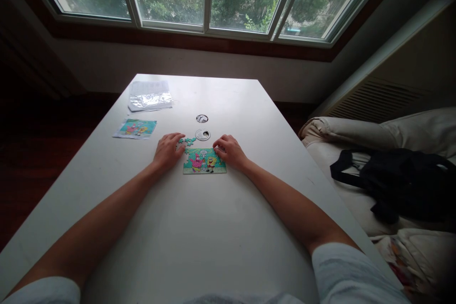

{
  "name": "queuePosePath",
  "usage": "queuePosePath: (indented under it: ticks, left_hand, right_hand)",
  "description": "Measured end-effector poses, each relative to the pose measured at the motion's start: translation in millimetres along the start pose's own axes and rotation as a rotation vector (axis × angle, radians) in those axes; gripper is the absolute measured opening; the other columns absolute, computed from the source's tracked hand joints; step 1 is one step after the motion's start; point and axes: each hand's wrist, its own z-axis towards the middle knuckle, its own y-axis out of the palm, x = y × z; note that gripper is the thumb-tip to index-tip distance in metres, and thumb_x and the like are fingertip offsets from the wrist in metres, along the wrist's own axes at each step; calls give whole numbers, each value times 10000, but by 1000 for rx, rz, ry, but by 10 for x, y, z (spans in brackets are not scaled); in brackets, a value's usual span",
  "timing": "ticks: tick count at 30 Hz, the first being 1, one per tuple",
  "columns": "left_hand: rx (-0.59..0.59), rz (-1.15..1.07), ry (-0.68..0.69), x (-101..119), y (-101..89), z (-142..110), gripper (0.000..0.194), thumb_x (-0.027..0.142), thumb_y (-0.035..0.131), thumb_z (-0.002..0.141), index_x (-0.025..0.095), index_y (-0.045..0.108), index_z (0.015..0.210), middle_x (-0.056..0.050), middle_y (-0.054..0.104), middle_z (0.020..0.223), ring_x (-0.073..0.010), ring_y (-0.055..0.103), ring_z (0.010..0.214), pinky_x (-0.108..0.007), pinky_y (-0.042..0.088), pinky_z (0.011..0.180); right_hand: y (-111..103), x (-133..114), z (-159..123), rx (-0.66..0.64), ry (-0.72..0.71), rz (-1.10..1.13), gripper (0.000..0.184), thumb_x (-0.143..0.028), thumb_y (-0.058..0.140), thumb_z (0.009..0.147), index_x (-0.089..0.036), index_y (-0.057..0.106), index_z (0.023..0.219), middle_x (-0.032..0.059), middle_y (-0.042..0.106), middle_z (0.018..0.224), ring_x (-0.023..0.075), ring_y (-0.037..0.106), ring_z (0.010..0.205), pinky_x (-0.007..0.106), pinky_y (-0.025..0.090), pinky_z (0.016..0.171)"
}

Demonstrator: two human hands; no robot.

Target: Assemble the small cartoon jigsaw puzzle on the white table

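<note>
A small jigsaw puzzle (204, 161) with pink and yellow cartoon figures lies flat on the white table, its upper left edge uneven. Several loose teal puzzle pieces (188, 141) are spread just beyond that edge. My left hand (168, 151) rests at the puzzle's left side, thumb and fingers apart, fingertips reaching the loose pieces. At the upper right corner my right hand (231, 151) has curled fingers and thumb on the puzzle; the spot under its fingertips is hidden.
A picture sheet (135, 128) with the same figures lies left on the table (199, 228). Papers with a clear plastic bag (150, 95) are behind it. Two round openings (203, 135) mark the tabletop's middle. Right of the table, a dark bag (409, 180) lies on a pale sofa (327, 152).
</note>
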Motion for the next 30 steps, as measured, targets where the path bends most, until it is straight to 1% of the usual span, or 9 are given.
queuePosePath:
  ticks: [3, 6, 11, 14, 16, 19, 21, 25, 30]
  left_hand:
    - [-78, 33, 73, 3, 36, -10, 442, 352, 539, 973, 257, 600, 1401, -71, 595, 1448, -290, 509, 1340, -476, 393, 1148]
    - [-116, 50, 119, 34, 47, -19, 395, 336, 499, 999, 301, 638, 1367, -47, 593, 1453, -279, 506, 1352, -461, 388, 1154]
    - [-53, 40, 56, 24, 26, -14, 356, 236, 507, 970, 297, 701, 1262, -39, 638, 1390, -279, 544, 1301, -463, 408, 1132]
    - [-21, 34, 15, 9, 18, -10, 328, 233, 540, 950, 280, 716, 1224, -50, 664, 1338, -287, 561, 1260, -467, 438, 1098]
    - [-12, 22, 32, 9, 18, -10, 335, 217, 543, 945, 285, 718, 1223, -44, 664, 1335, -280, 558, 1257, -460, 444, 1091]
    - [-28, 23, 102, 19, 20, -12, 352, 180, 521, 946, 307, 738, 1193, -24, 645, 1370, -270, 531, 1296, -462, 419, 1120]
    - [-32, 36, 105, 27, 16, -13, 330, 195, 518, 955, 303, 747, 1166, -28, 651, 1360, -273, 528, 1298, -474, 408, 1127]
    - [8, 48, 10, 38, -11, -16, 257, 227, 550, 942, 274, 745, 1103, -42, 685, 1281, -283, 552, 1246, -477, 423, 1088]
    - [36, 53, -41, 46, -44, -19, 182, 218, 576, 915, 264, 723, 1013, -40, 697, 1237, -290, 549, 1225, -467, 429, 1048]
  right_hand:
    - [-1, -3, 3, -1, 1, -2, 107, -244, 648, 923, -250, 726, 996, 59, 616, 985, 231, 525, 971, 373, 427, 887]
    - [5, 0, 5, 4, -1, -1, 107, -245, 648, 924, -250, 729, 994, 59, 613, 981, 232, 526, 971, 373, 428, 891]
    - [9, 6, 3, 7, 6, 4, 96, -247, 656, 921, -255, 727, 985, 60, 616, 985, 235, 525, 971, 380, 428, 890]
    - [3, 2, 2, 5, 3, 7, 96, -249, 654, 922, -255, 728, 984, 63, 615, 990, 238, 524, 975, 385, 427, 892]
    - [2, -1, 3, 8, 0, 11, 98, -248, 653, 921, -253, 729, 984, 63, 615, 989, 239, 523, 976, 387, 427, 895]
    - [7, 1, 5, 9, -1, 16, 102, -244, 654, 918, -252, 729, 985, 62, 615, 983, 238, 523, 975, 387, 428, 893]
    - [13, 5, 7, 10, -1, 17, 102, -245, 654, 917, -253, 731, 984, 61, 615, 981, 237, 523, 974, 387, 428, 892]
    - [16, 9, 8, 7, 1, 14, 102, -249, 654, 917, -255, 732, 982, 62, 615, 986, 238, 523, 974, 389, 428, 896]
    - [12, 12, 5, 5, 4, 8, 105, -254, 652, 921, -254, 732, 990, 65, 618, 991, 239, 523, 977, 389, 428, 899]
